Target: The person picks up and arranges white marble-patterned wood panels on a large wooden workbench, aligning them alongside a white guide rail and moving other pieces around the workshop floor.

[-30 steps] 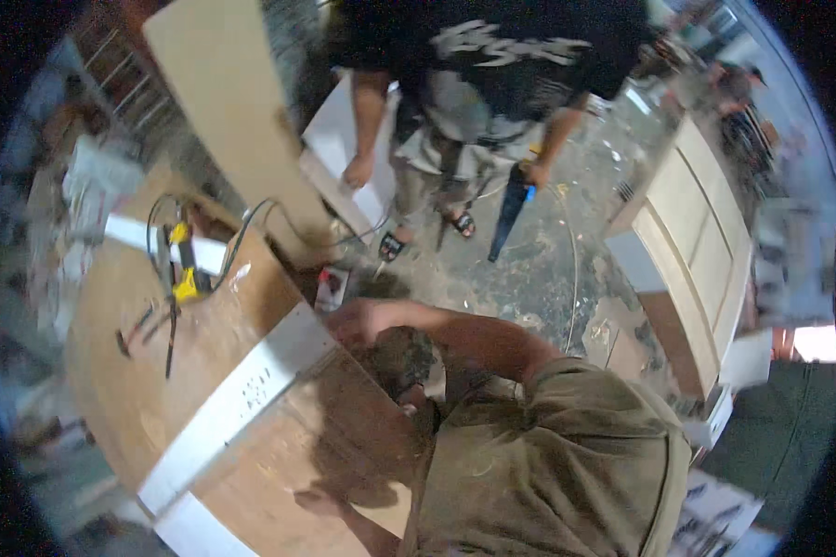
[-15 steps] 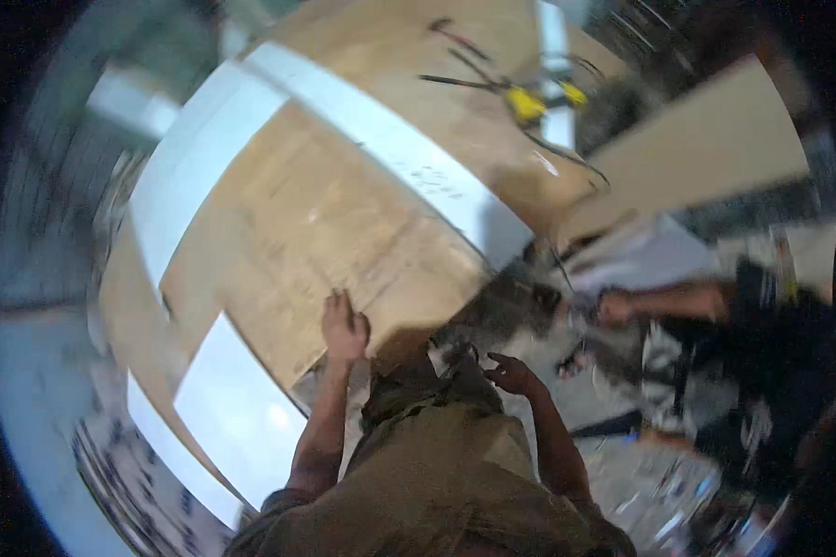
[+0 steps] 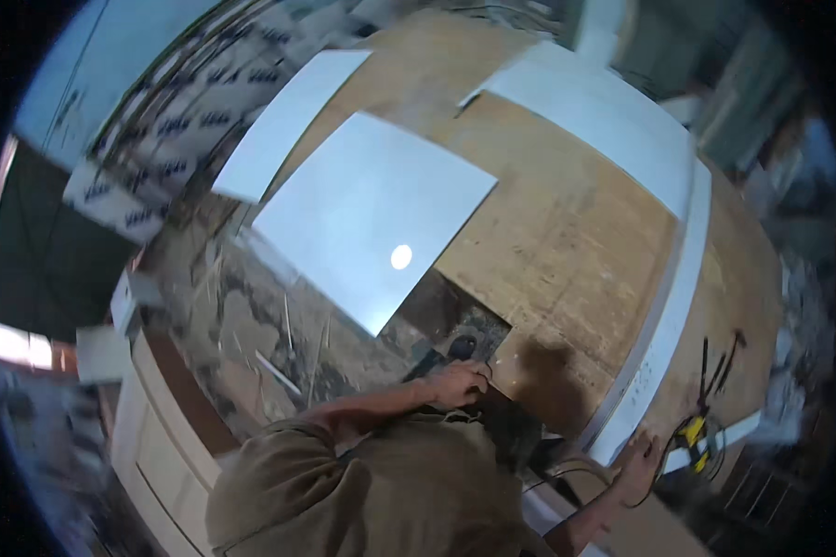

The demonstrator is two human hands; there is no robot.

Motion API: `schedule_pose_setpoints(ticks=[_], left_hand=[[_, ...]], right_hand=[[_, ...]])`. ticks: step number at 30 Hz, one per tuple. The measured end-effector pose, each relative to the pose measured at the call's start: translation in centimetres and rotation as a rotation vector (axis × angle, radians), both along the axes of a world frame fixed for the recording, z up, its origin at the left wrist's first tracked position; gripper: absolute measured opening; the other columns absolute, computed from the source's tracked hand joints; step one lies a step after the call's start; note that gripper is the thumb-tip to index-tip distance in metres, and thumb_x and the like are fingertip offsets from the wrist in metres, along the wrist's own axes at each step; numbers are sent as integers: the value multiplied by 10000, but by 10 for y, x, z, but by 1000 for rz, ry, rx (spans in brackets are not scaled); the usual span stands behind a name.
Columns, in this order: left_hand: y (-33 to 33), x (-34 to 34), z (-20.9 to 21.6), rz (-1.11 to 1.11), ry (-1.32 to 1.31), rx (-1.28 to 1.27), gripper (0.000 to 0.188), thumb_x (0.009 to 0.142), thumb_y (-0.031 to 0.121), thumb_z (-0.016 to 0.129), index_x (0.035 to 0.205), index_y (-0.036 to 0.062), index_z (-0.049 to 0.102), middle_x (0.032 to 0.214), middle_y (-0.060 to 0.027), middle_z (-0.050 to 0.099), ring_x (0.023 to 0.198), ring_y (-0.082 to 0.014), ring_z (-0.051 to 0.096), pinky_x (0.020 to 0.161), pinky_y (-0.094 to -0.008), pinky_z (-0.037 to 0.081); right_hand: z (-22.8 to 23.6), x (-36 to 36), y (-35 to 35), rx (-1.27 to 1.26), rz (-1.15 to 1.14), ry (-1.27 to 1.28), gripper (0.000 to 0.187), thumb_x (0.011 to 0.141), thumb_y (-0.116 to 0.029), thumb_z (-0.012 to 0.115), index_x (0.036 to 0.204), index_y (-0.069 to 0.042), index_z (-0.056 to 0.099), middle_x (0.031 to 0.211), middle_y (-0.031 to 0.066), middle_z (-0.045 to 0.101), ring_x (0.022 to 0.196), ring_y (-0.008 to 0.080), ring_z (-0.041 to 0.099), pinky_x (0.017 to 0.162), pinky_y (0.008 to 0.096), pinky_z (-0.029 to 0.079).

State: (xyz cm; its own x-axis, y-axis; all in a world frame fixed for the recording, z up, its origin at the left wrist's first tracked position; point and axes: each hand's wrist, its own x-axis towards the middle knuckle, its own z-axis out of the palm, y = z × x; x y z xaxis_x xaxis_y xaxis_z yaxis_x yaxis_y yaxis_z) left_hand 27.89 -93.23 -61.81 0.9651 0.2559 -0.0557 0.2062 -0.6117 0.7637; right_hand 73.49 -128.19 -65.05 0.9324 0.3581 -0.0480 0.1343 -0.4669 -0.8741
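Note:
My left hand [image 3: 460, 383] is curled in front of my body, by the near corner of a plywood-coloured sheet [image 3: 548, 251]. Its inner side is hidden, so whatever it may hold cannot be seen. To the right, my right hand [image 3: 639, 461] has its fingers apart, close beside the near end of a long white strip [image 3: 655, 357]. Whether it touches the strip is unclear. A white rectangular panel [image 3: 372, 209] lies on the left part of the sheet and overhangs its near edge. Another white panel [image 3: 604, 116] lies at the far side.
A narrower white panel [image 3: 297, 125] sits at the far left. A yellow and black tool [image 3: 692, 434] with dark cords rests at the right. Pale panelled woodwork [image 3: 163, 446] stands at lower left, beside a littered floor [image 3: 260, 343]. Wrapped stacks [image 3: 209, 111] stand behind.
My view has swung left, so the sheet and panels appear turned. My left hand has come off the sheet and curled near my body; my right hand has reached out toward the white strip.

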Motion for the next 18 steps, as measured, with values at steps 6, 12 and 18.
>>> schedule_pose_setpoints(ticks=[6,12,18], left_hand=[[-100,21,-50,302,4,119,415,822,349,627,1175,132,640,1254,-139,582,1156,-322,554,970,-451,436],[-150,-107,-263,667,862,-228,547,912,449,605,1396,204,532,1382,-51,536,1095,-358,571,959,-640,397],[-190,-111,-171,352,1169,-323,669,888,536,622,1459,221,477,1526,-77,418,1386,-401,363,1086,-677,289]], right_hand=[[-7,82,-14,-984,135,-515,535,974,-386,491,1185,97,579,1153,324,618,1025,446,617,901,467,492],[-46,135,56,-849,370,-938,560,950,-398,475,1166,108,576,1192,335,613,1119,471,593,944,478,481],[-54,165,-16,-508,422,76,545,902,-387,696,1200,53,571,1064,272,670,924,253,662,863,466,514]])
